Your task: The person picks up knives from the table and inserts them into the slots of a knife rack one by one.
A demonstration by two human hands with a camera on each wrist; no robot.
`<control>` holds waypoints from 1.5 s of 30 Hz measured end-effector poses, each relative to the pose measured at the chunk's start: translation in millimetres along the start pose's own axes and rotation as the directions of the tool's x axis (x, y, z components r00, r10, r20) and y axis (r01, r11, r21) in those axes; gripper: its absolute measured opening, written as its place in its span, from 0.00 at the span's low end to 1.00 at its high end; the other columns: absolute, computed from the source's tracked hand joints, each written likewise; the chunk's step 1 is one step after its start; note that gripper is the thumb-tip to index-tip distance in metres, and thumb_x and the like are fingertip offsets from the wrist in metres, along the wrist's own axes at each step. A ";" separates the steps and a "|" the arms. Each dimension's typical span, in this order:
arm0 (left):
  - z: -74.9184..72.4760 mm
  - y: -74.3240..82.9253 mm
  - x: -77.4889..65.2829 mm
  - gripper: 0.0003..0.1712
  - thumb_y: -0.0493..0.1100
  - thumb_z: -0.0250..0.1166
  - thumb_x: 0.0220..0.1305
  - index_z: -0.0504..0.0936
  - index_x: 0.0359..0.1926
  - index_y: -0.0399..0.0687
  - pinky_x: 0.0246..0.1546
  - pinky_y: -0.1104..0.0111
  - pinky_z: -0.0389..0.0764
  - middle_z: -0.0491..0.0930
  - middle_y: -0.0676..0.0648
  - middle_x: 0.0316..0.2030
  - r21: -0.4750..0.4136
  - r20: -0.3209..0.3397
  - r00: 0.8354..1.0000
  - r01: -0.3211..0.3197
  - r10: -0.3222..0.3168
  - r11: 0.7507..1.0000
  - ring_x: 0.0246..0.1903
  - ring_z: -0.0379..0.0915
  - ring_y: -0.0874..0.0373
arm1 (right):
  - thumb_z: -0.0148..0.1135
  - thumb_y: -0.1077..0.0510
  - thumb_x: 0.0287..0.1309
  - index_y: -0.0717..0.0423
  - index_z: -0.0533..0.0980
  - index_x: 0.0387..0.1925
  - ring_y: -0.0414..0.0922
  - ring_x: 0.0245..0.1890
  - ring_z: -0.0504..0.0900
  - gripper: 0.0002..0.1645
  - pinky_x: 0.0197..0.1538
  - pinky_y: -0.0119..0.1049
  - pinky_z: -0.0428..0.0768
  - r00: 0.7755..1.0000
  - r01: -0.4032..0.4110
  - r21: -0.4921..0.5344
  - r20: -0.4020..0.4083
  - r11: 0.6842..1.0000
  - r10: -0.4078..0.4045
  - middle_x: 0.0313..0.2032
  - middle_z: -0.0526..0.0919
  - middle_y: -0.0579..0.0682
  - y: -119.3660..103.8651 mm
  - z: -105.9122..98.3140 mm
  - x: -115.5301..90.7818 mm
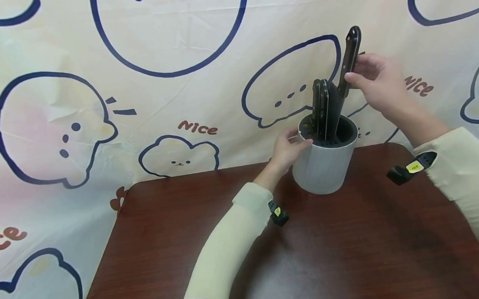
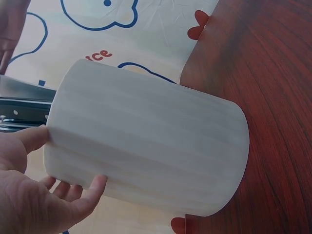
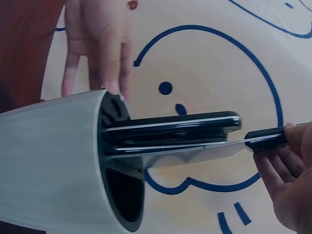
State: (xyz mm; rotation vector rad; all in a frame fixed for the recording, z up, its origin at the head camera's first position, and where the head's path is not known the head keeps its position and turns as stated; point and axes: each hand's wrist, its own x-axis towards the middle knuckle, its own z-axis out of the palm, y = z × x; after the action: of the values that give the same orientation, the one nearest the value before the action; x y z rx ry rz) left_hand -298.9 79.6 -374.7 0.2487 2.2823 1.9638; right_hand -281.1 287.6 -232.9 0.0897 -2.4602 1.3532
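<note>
A round white knife block (image 1: 323,172) with a black slotted top stands at the table's back edge. My left hand (image 1: 286,152) holds it by the left side of its rim, thumb at the front. In my right hand (image 1: 385,85), thumb and fingers pinch the black handle of a kitchen knife (image 1: 352,46). This knife is raised above the others, leaning slightly right. Its wide blade shows in the right wrist view, the lower end hidden inside the block. Several other black-handled knives (image 3: 175,122) sit upright in the slots, close beside the blade.
The dark reddish-brown wooden table (image 1: 187,244) spreads out in front of the block. Right behind its back edge hangs a pale cloth (image 1: 203,101) printed with blue cartoon outlines. A dark open compartment (image 3: 124,195) shows in the block's top.
</note>
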 end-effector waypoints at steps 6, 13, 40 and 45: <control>-0.1 -1.6 1.8 0.33 0.44 0.73 0.65 0.73 0.69 0.50 0.60 0.59 0.79 0.73 0.48 0.68 0.004 0.000 1.000 -0.004 0.004 1.000 0.65 0.72 0.51 | 0.58 0.48 0.73 0.50 0.70 0.71 0.51 0.65 0.76 0.29 0.71 0.51 0.67 1.000 0.003 -0.082 0.023 0.997 -0.001 0.62 0.79 0.55 11.4 9.7 -0.4; -1.5 -1.7 2.1 0.33 0.43 0.72 0.65 0.73 0.69 0.49 0.59 0.58 0.79 0.72 0.47 0.68 0.006 0.001 1.000 -0.016 0.016 1.000 0.65 0.72 0.50 | 0.57 0.47 0.74 0.53 0.69 0.72 0.56 0.65 0.76 0.30 0.69 0.55 0.70 0.999 0.000 -0.137 0.043 0.991 0.006 0.63 0.78 0.61 24.7 21.7 -0.2; 0.7 -2.7 3.6 0.34 0.46 0.72 0.65 0.72 0.69 0.51 0.59 0.59 0.79 0.72 0.48 0.68 0.022 -0.012 1.000 0.003 -0.003 1.000 0.65 0.72 0.51 | 0.57 0.48 0.74 0.61 0.67 0.71 0.63 0.62 0.76 0.32 0.63 0.63 0.73 0.987 0.012 -0.149 0.162 0.989 0.013 0.61 0.77 0.67 66.5 38.9 -18.4; 0.5 -3.1 3.1 0.34 0.46 0.72 0.66 0.72 0.70 0.50 0.60 0.59 0.79 0.72 0.48 0.68 0.019 -0.004 1.000 -0.003 0.004 1.000 0.66 0.72 0.51 | 0.57 0.47 0.74 0.61 0.66 0.71 0.63 0.62 0.75 0.34 0.63 0.64 0.73 0.984 0.000 -0.145 0.178 0.989 0.026 0.61 0.76 0.68 70.9 39.6 -20.7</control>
State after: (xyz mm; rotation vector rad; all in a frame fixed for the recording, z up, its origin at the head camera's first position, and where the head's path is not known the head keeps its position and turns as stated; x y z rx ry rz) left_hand -302.0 80.3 -377.8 0.2508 2.3053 1.9474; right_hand -286.7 291.3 -316.5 0.1679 -2.7049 1.2154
